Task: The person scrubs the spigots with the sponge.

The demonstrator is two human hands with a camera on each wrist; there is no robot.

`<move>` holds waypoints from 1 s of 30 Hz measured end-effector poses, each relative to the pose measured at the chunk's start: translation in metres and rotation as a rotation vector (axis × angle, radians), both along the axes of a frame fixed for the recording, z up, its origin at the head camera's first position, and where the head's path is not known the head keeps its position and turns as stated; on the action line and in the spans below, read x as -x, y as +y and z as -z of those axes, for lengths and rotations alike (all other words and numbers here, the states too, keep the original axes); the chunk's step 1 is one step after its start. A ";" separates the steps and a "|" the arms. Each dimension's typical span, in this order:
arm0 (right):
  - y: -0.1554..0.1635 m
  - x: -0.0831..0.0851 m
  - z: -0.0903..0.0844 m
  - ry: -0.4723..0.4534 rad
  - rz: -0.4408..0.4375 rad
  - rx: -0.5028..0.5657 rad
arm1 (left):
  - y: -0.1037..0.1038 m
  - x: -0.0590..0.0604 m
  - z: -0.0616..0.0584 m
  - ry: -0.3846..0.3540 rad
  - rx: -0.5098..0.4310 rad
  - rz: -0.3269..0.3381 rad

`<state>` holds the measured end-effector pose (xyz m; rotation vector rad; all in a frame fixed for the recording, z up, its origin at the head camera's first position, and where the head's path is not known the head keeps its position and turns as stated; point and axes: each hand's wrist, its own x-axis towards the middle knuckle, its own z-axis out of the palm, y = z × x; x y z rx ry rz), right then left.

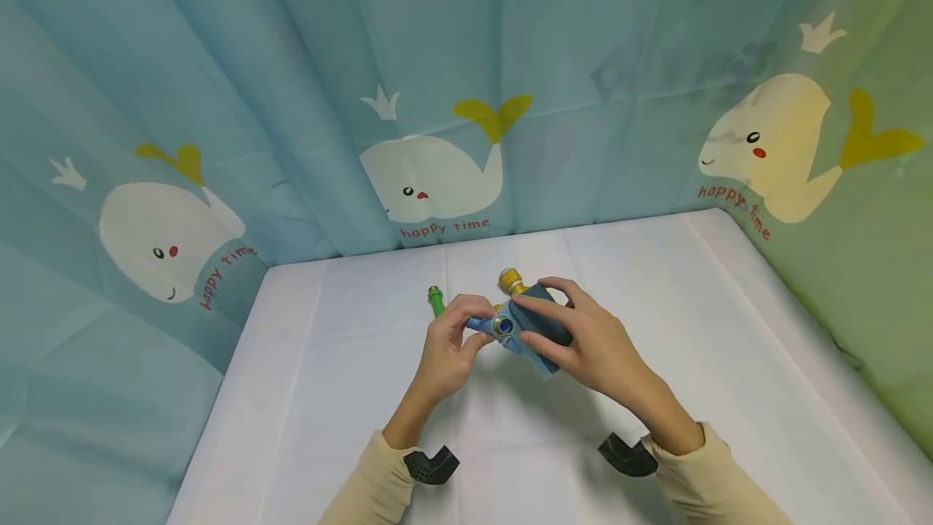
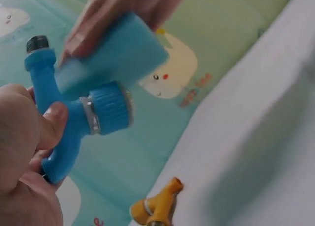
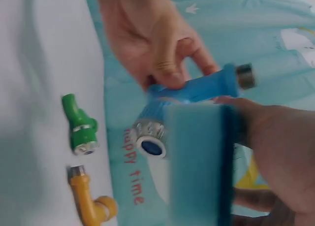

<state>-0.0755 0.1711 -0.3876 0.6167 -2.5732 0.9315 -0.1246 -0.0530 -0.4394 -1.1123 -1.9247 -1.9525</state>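
My left hand (image 1: 448, 351) grips a blue tap (image 2: 74, 113) by its body, the thumb pressed along the side. The tap has a bare metal threaded end, a curved spout and a ribbed blue knob with a silvery ring. In my right hand (image 1: 601, 343) is a block-shaped sponge (image 1: 541, 318), light blue with a dark blue layer, held between thumb and fingers. The sponge is right at the tap's body and overlaps it in both wrist views, where it looks blurred. Both hands are raised over the white table (image 1: 350, 395).
Beyond the hands, a green tap (image 3: 81, 127) and a yellow tap (image 3: 91, 201) lie on the table, partly hidden in the head view. A blue-green curtain (image 1: 583, 144) with whale prints stands along the table's back and sides. Black curved pieces (image 1: 432, 467) sit at both sleeve cuffs.
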 end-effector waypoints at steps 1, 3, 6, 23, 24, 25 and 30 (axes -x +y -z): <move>-0.001 -0.001 -0.001 0.010 0.019 0.005 | 0.001 0.000 0.001 0.009 -0.005 -0.011; -0.006 -0.003 -0.001 0.046 0.051 0.007 | 0.004 -0.001 0.001 0.023 -0.024 -0.048; -0.014 -0.005 0.002 0.100 0.090 -0.054 | 0.009 -0.004 0.000 0.035 -0.029 -0.124; -0.012 0.000 0.015 0.230 0.273 0.015 | 0.021 -0.010 -0.002 -0.128 0.003 -0.339; -0.012 0.000 0.015 0.222 0.249 0.078 | 0.020 -0.010 -0.003 -0.199 -0.020 -0.317; -0.011 0.000 0.016 0.210 0.215 0.146 | 0.019 -0.011 -0.005 -0.270 -0.048 -0.297; -0.008 0.001 0.023 0.100 0.072 0.402 | 0.017 -0.012 -0.017 -0.544 -0.258 -0.195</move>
